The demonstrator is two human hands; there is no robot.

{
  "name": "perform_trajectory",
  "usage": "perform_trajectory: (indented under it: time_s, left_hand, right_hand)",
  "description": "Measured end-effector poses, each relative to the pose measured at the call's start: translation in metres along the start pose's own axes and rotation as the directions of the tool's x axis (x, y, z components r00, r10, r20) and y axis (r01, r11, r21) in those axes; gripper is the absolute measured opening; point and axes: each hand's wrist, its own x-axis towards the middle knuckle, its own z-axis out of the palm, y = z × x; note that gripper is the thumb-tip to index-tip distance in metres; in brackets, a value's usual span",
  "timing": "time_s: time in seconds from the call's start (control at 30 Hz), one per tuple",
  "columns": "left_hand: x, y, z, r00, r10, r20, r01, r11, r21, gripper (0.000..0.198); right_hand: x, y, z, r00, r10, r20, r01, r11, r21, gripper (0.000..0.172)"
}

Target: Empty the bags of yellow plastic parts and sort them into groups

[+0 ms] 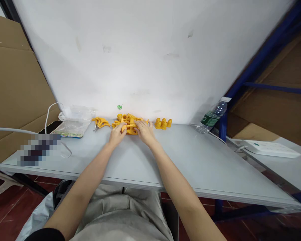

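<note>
At the back of the table, my left hand (117, 134) pinches one end of a yellow plastic part (129, 126). My right hand (146, 133) has its fingers closed around the other end, though its fingertips are partly hidden. Just behind and under both hands lies a pile of yellow plastic parts (125, 117), some round and cup-like, some long. Left of the pile are several curved yellow pieces (101, 121) beside a small heap of metal screws (96, 127). To the right of my right hand stand several yellow cup-shaped pieces (163, 124).
A clear plastic bag (74, 125) and white cables (50, 112) lie on the table's left side, near a pixelated object (38, 150). On the right, a plastic bottle (214, 115) leans against a blue post. A white power strip (269, 148) rests beyond it. A white wall backs the table (190, 160).
</note>
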Motion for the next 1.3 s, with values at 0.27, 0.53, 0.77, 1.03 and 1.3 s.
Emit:
perform_trajectory:
  time_s: [0.27,0.53,0.77,1.03,1.3]
  left_hand:
    - [0.0,0.0,0.002,0.999,-0.019,0.028,0.019,1.0,0.008,0.025]
    - [0.0,0.0,-0.001,0.999,-0.036,0.018,0.035,0.998,0.046,0.026]
    - [0.003,0.012,-0.012,0.959,-0.235,0.159,0.194,0.952,0.238,0.035]
    - [0.006,0.022,-0.02,0.905,-0.366,0.218,0.266,0.886,0.381,0.036]
    - [0.007,0.015,-0.018,0.908,-0.388,0.158,0.306,0.873,0.38,0.033]
  right_hand:
    - [-0.001,0.001,0.001,0.999,0.044,-0.032,-0.045,0.998,-0.034,0.023]
    - [-0.003,0.003,0.009,1.0,-0.003,-0.011,0.004,0.999,0.053,0.03]
    - [-0.003,0.003,0.006,0.995,0.061,-0.084,-0.063,0.998,-0.03,0.029]
    - [-0.004,0.002,0.005,0.989,0.054,-0.14,-0.054,0.999,0.0,0.028]
    - [-0.005,0.003,0.01,0.978,0.042,-0.203,-0.034,0.999,0.039,0.027]
